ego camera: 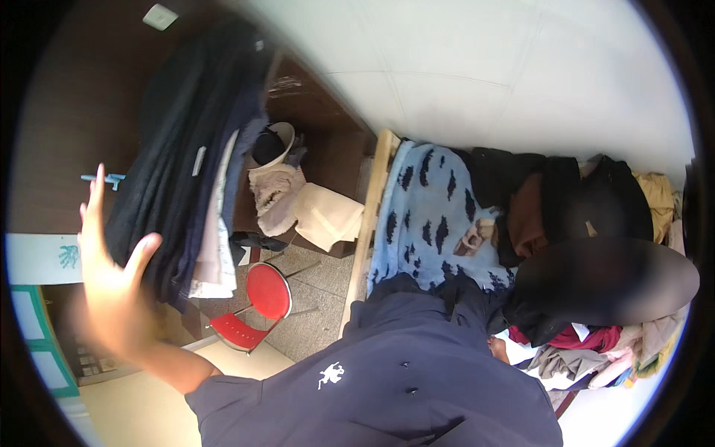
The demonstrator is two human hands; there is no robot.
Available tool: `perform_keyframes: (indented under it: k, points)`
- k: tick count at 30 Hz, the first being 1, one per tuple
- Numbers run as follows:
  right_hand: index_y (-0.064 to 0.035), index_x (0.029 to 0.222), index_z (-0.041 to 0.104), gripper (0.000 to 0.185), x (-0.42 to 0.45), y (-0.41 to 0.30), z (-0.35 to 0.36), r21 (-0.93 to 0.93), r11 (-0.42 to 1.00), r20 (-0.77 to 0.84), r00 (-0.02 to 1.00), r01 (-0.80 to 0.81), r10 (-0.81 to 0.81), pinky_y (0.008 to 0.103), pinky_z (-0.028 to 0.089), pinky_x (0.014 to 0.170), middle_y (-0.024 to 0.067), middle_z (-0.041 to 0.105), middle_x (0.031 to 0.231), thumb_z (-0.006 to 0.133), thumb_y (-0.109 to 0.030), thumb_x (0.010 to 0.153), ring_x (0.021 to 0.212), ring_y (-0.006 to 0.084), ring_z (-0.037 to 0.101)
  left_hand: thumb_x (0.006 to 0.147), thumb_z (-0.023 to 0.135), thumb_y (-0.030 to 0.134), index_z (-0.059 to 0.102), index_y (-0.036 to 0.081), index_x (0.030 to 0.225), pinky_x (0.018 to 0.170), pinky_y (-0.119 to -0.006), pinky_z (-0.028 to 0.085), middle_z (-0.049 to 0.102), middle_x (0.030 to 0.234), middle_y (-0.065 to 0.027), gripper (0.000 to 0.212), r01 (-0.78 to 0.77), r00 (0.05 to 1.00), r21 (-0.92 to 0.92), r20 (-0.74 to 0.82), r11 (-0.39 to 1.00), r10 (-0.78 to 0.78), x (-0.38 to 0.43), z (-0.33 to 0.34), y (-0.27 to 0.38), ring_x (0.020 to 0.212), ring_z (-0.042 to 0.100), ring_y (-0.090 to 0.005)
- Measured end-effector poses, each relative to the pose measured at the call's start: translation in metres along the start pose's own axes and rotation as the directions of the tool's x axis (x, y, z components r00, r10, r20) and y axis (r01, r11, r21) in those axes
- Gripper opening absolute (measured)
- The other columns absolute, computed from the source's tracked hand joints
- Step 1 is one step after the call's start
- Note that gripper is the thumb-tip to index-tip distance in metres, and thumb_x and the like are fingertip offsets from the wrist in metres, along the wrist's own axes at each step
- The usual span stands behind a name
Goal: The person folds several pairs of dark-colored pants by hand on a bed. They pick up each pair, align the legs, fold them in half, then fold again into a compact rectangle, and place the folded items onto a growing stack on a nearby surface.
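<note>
My left hand (pixel 114 285) is raised at the left, empty, its thumb and fingers apart. Behind it hang dark garments (pixel 190 145) in a brown wardrobe; whether the hand touches them cannot be told. White and pale cloth (pixel 215 268) hangs at their near edge. A small light blue fitting (pixel 106 179) shows by my fingertips. At my right side a small patch of skin (pixel 498 349) shows beside the clothes heap, perhaps part of my right hand; its fingers cannot be made out. My lap rests at a blue blanket with black marks (pixel 427 223).
A red-seated metal chair (pixel 269 290) stands on the speckled floor. A pale bucket-shaped item (pixel 285 139), a fluffy beige item (pixel 273 204) and folded beige cloth (pixel 329 215) lie in the wardrobe's lower part. A wooden bed rail (pixel 371 223) borders the bed; heaped clothes (pixel 575 363) lie right, partly behind blur.
</note>
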State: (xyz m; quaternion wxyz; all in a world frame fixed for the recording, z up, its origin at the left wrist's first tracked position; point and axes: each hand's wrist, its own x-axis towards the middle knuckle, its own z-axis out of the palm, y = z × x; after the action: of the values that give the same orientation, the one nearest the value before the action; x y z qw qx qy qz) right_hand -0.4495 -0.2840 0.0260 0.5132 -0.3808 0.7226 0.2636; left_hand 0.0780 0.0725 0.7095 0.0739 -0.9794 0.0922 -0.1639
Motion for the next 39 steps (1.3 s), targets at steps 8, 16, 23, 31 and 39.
perform_keyframes:
  k: [8,16,23,31,39]
  points:
    - [-0.0147,0.107,0.067,0.029,-0.029,-0.125,-0.016,0.262,0.908,0.244,0.888,0.327,-0.39,0.0255,0.048,0.058,-0.0017,0.064,0.086,0.057,-0.041,0.103,0.066,0.0086,0.058,0.074,0.089,0.045,0.042,-0.003,0.15,0.116,-0.04,0.037,0.051,0.149,-0.0237,0.102,0.087,0.978,0.027,0.188,0.996,-0.091,0.058,0.127,-0.027,0.139,0.049,-0.0343]
    - [-0.0058,0.103,0.067,0.017,-0.057,-0.215,-0.05,-0.227,0.458,-0.013,0.468,0.86,-0.884,0.0364,0.052,0.067,0.0098,0.069,0.092,0.065,-0.021,0.096,0.075,0.0259,0.067,0.086,0.077,0.051,0.048,0.013,0.148,0.103,-0.046,0.047,0.058,0.143,-0.0175,0.078,0.105,0.99,0.293,-0.12,0.951,-0.072,0.024,0.134,0.032,0.129,0.057,-0.0386]
    - [-0.0058,0.126,0.06,0.055,-0.224,-0.314,-0.112,-0.831,0.129,-0.289,-0.222,0.541,-0.931,0.0497,0.04,0.104,0.0153,0.063,0.127,0.082,-0.024,0.079,0.116,0.037,0.058,0.097,0.071,0.023,0.062,0.003,0.133,0.103,-0.041,0.047,0.067,0.129,-0.0164,0.042,-0.414,0.821,-0.093,-0.468,0.905,0.328,-0.018,0.231,0.135,0.116,0.065,-0.0291]
    - [-0.0033,0.113,0.055,0.044,-0.165,-0.366,-0.127,-0.883,-0.053,-0.015,-0.141,0.467,-0.99,0.0497,0.055,0.076,0.0202,0.065,0.106,0.078,-0.017,0.078,0.101,0.0416,0.065,0.102,0.062,0.016,0.06,0.001,0.13,0.092,-0.031,0.053,0.071,0.113,-0.0132,0.032,0.533,0.594,-0.842,0.442,0.083,0.672,-0.234,0.497,0.396,0.104,0.068,-0.0179]
    - [-0.0069,0.102,0.057,0.035,-0.203,-0.17,0.075,-0.58,-0.516,0.37,-0.36,0.63,-0.856,0.0345,0.05,0.067,0.0077,0.055,0.091,0.072,-0.008,0.071,0.085,0.0241,0.061,0.107,0.043,0.053,0.053,0.005,0.14,0.104,-0.043,0.048,0.059,0.139,-0.0125,0.06,0.915,0.29,0.095,0.525,-0.393,0.801,-0.319,0.482,0.411,0.127,0.056,-0.028]
